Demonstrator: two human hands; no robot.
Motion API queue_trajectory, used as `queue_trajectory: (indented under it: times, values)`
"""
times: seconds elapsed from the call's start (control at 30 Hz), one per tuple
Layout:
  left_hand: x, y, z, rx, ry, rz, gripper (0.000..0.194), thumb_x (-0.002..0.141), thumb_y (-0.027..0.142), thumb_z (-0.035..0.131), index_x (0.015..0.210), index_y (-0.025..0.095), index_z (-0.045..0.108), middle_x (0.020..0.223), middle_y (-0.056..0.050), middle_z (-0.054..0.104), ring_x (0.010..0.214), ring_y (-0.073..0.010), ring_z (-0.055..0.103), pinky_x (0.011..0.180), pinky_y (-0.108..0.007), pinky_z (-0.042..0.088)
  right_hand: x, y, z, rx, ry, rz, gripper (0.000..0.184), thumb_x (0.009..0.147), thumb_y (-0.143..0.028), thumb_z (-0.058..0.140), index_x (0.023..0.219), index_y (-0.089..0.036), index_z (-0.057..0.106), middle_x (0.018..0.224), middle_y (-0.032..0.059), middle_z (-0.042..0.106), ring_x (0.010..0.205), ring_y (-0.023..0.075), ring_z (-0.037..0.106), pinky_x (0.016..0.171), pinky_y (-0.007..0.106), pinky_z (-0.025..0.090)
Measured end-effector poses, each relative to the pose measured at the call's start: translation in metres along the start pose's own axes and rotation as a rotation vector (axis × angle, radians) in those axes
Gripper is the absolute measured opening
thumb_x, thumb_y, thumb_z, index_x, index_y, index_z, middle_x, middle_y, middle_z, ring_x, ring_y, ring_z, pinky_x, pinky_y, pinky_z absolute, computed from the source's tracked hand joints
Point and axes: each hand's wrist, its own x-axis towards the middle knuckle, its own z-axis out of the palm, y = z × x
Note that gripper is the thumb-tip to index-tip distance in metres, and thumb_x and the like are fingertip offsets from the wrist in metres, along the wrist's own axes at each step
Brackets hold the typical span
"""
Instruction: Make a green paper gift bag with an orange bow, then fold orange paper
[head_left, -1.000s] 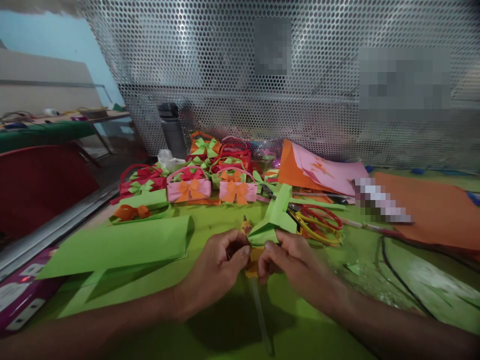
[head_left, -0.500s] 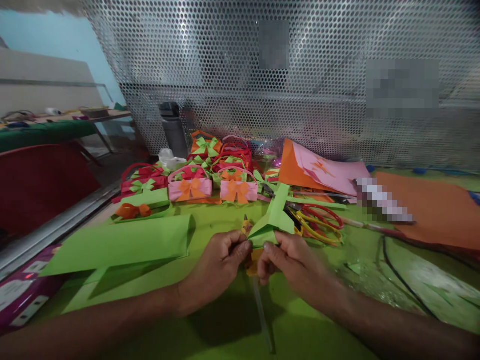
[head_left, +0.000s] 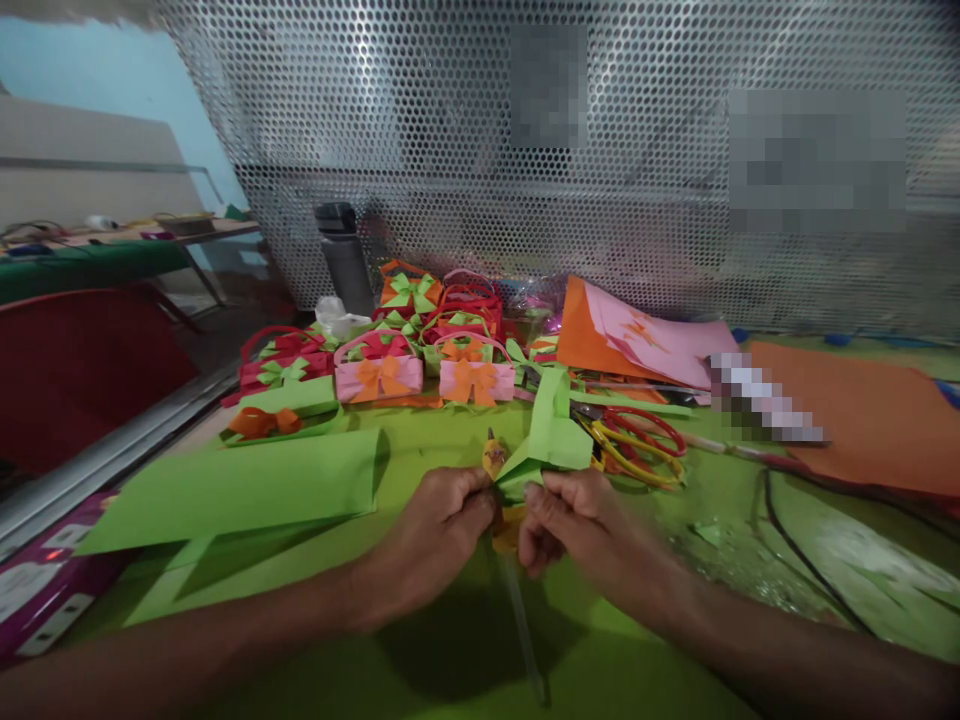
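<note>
Watching remotely, I noted left hand pinched folded green paper, right hand gripped its near edge, glue gun lay below.

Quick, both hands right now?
Left hand: closed, pinching the near-left corner of the folded green paper.
Right hand: closed, gripping the same paper's near edge.

A hand could pass over the green tabletop between the folded green sheet and the left hand. Ahead, bow-trimmed paper bags block the way; the glue gun sits between both hands, and scissors crowd the space beyond the right hand.
</note>
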Motion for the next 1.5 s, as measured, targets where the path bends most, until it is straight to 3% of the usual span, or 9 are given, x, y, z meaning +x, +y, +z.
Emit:
queue_trajectory:
  times: [0.17, 0.33, 0.47, 0.67, 0.9, 1.2, 1.33, 1.5]
  values:
    - [-0.001, 0.006, -0.004, 0.134, 0.017, 0.031, 0.020, 0.075, 0.017, 0.039, 0.060, 0.017, 0.052, 0.053, 0.003, 0.047, 0.051, -0.0121, 0.040, 0.048, -0.024, 0.028, -0.001, 0.004, 0.001, -0.041, -0.010, -0.027, 0.041, 0.090, -0.042, 0.039, 0.059, -0.020, 0.052, 0.055, 0.0029, 0.061, 0.051, 0.0131, 0.058, 0.054, 0.026, 0.044]
    - [0.000, 0.006, -0.004, 0.211, 0.034, 0.077, 0.019, 0.071, 0.013, 0.039, 0.055, 0.018, 0.046, 0.048, 0.005, 0.038, 0.046, -0.0100, 0.034, 0.045, -0.023, 0.023, -0.001, 0.008, 0.002, -0.015, -0.014, -0.027, 0.037, 0.091, -0.041, 0.039, 0.063, -0.020, 0.051, 0.056, 0.0014, 0.061, 0.050, 0.0136, 0.058, 0.051, 0.026, 0.043]
    - [0.001, 0.001, -0.003, 0.156, 0.064, 0.089, 0.018, 0.071, 0.013, 0.040, 0.055, 0.020, 0.038, 0.049, 0.007, 0.032, 0.045, -0.0089, 0.030, 0.042, -0.022, 0.021, -0.001, 0.005, -0.002, -0.037, -0.016, -0.040, 0.037, 0.091, -0.041, 0.040, 0.063, -0.019, 0.050, 0.057, 0.0007, 0.061, 0.048, 0.0110, 0.056, 0.050, 0.024, 0.043]
    - [0.002, -0.003, -0.002, 0.067, 0.045, 0.132, 0.022, 0.083, 0.023, 0.041, 0.062, 0.018, 0.044, 0.054, 0.006, 0.036, 0.049, -0.0093, 0.032, 0.045, -0.021, 0.025, 0.000, 0.001, -0.006, 0.030, -0.025, -0.013, 0.039, 0.090, -0.045, 0.040, 0.065, -0.018, 0.052, 0.058, 0.0003, 0.062, 0.045, 0.0095, 0.056, 0.047, 0.022, 0.043]
    - [0.001, -0.004, 0.002, -0.057, 0.048, 0.206, 0.024, 0.084, 0.025, 0.043, 0.061, 0.019, 0.041, 0.053, 0.006, 0.036, 0.048, -0.0082, 0.030, 0.043, -0.019, 0.025, 0.003, 0.004, -0.005, 0.060, -0.006, 0.008, 0.030, 0.082, -0.042, 0.052, 0.067, -0.017, 0.056, 0.056, -0.0008, 0.061, 0.043, 0.0081, 0.054, 0.045, 0.021, 0.043]
    - [0.000, -0.006, 0.001, 0.006, 0.104, 0.264, 0.027, 0.084, 0.022, 0.044, 0.059, 0.020, 0.035, 0.053, 0.008, 0.029, 0.048, -0.0077, 0.025, 0.042, -0.019, 0.022, 0.005, -0.004, -0.008, 0.188, 0.139, 0.054, 0.022, 0.070, -0.033, 0.064, 0.059, -0.015, 0.060, 0.050, -0.0013, 0.061, 0.038, 0.0073, 0.052, 0.041, 0.020, 0.042]
    - [0.001, -0.006, 0.000, -0.013, 0.082, 0.258, 0.026, 0.085, 0.021, 0.043, 0.060, 0.020, 0.036, 0.054, 0.008, 0.029, 0.048, -0.0077, 0.025, 0.042, -0.019, 0.022, 0.006, -0.005, -0.010, 0.239, 0.198, 0.065, 0.019, 0.068, -0.034, 0.066, 0.068, -0.015, 0.062, 0.046, -0.0026, 0.060, 0.031, 0.0050, 0.044, 0.034, 0.018, 0.034]
    - [0.000, -0.005, 0.000, -0.020, 0.048, 0.291, 0.028, 0.086, 0.019, 0.043, 0.059, 0.019, 0.035, 0.054, 0.008, 0.028, 0.048, -0.0072, 0.024, 0.042, -0.019, 0.021, 0.004, -0.008, -0.008, 0.165, 0.121, 0.090, 0.021, 0.071, -0.033, 0.061, 0.058, -0.015, 0.061, 0.036, -0.0053, 0.051, 0.028, 0.0022, 0.030, 0.032, 0.017, 0.023]
